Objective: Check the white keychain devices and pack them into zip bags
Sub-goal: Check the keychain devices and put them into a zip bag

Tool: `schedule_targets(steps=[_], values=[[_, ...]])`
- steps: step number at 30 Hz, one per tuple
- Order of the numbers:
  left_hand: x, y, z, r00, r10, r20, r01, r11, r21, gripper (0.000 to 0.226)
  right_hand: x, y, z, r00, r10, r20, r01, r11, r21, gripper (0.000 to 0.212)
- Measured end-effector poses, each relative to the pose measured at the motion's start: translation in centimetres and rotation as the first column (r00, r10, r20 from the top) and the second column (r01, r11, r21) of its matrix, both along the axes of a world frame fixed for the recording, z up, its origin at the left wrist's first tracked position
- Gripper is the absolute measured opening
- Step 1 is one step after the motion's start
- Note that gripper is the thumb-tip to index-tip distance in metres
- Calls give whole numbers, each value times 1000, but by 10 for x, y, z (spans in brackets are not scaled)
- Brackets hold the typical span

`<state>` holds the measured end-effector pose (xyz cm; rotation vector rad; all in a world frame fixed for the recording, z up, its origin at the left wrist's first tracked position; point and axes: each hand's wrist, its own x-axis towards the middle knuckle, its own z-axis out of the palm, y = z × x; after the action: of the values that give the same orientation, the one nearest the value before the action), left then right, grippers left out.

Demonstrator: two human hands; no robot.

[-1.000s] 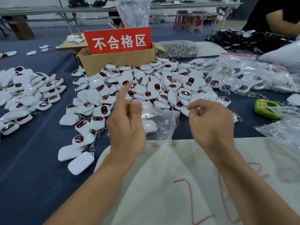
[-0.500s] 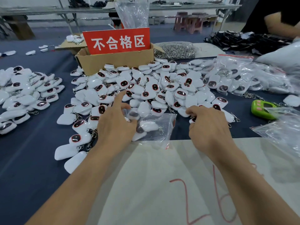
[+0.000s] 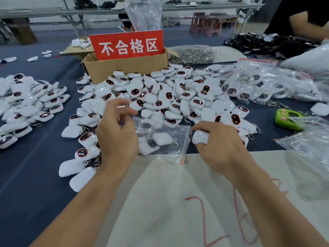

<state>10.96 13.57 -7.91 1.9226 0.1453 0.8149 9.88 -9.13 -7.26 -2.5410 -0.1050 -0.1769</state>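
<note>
A dark blue table is carrying everything, with a pale cloth sack marked in red lying over its near edge. A broad heap of white keychain devices is spreading across the middle, a second heap is lying to the left, and filled bags are piling up on the right. A cardboard box with a red sign is standing behind the middle heap. A clear zip bag, holding a few devices, is lying between the hands. The left hand is hovering at the bag's far left corner, fingers half curled; whether it is pinching the plastic is unclear. The right hand is gripping one white device just beside the bag's red-striped mouth
</note>
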Motion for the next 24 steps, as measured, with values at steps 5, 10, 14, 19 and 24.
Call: schedule_targets(steps=[5, 10, 14, 19, 24], values=[[-13, -22, -4, 942, -290, -172, 335, 860, 384, 41, 1, -1, -1, 990, -84, 113, 70, 990, 125, 35], [-13, -24, -5, 932, -285, -224, 363, 736, 571, 39, 3, 8, 7, 985, -170, -22, 137, 706, 695, 22], [-12, -25, -5, 953, -236, -191, 304, 774, 556, 33, 2, 9, 14, 974, -93, -208, 226, 523, 822, 17], [-10, -29, -8, 947, -210, -242, 314, 758, 572, 28, 1, 14, 15, 958, -75, -278, 279, 478, 833, 26], [-12, -34, -12, 918, -183, -351, 385, 620, 684, 35, -6, 26, 17, 963, 39, -265, 230, 388, 893, 26]])
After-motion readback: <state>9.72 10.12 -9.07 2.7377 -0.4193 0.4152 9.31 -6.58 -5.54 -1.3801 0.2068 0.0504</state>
